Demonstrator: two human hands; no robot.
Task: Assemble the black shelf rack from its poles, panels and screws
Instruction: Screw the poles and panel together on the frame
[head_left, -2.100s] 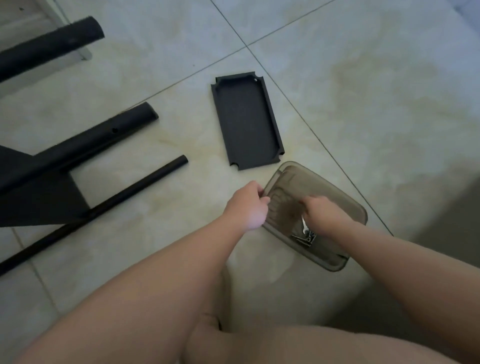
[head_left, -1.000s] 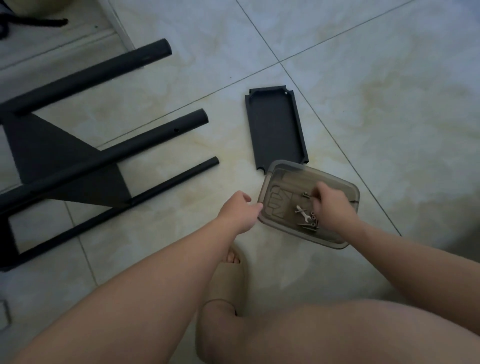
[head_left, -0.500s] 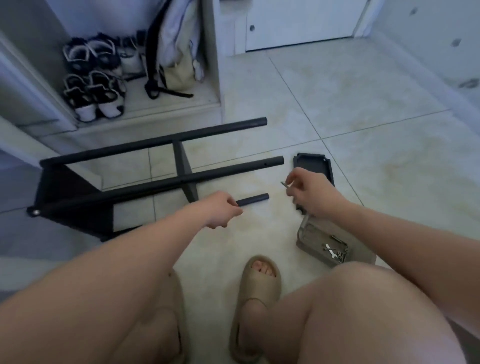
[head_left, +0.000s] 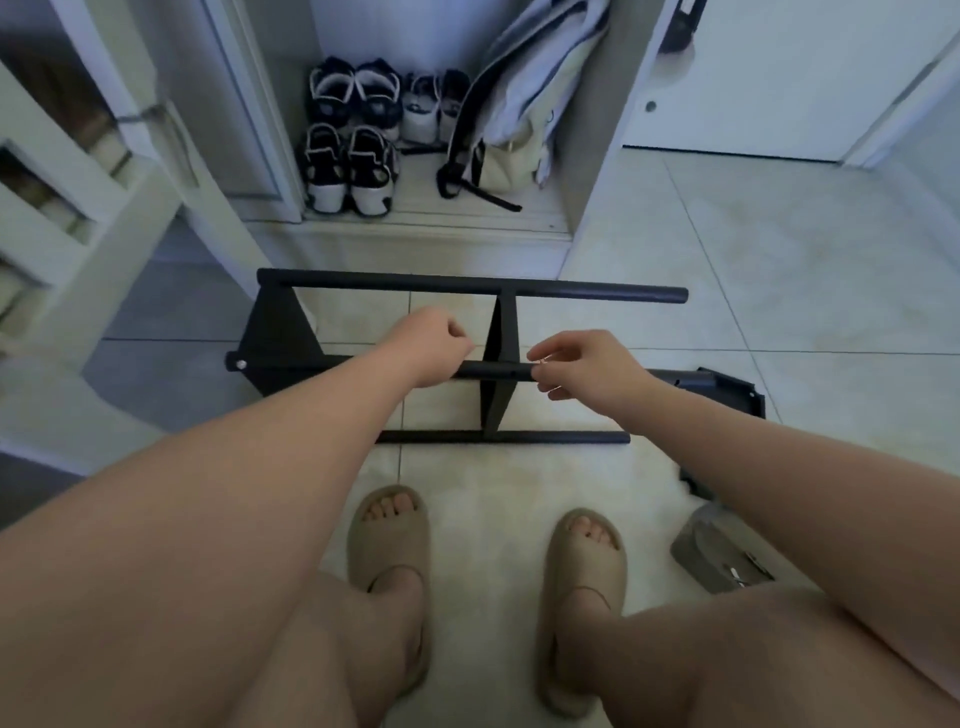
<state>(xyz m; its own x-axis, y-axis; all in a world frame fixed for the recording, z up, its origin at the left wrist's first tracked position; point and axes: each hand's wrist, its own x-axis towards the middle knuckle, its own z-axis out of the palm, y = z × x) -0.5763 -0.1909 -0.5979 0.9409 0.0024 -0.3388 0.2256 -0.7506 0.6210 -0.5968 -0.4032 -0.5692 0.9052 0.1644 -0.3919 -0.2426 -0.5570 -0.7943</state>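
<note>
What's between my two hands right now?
Head view: a short stretch of the rack's middle pole and the black cross panel lie between the left hand and the right hand, which pinches a small screw.

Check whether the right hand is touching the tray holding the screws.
Apart. The head view shows the right hand at the rack's middle pole, while the tray lies on the floor well clear of it.
</note>
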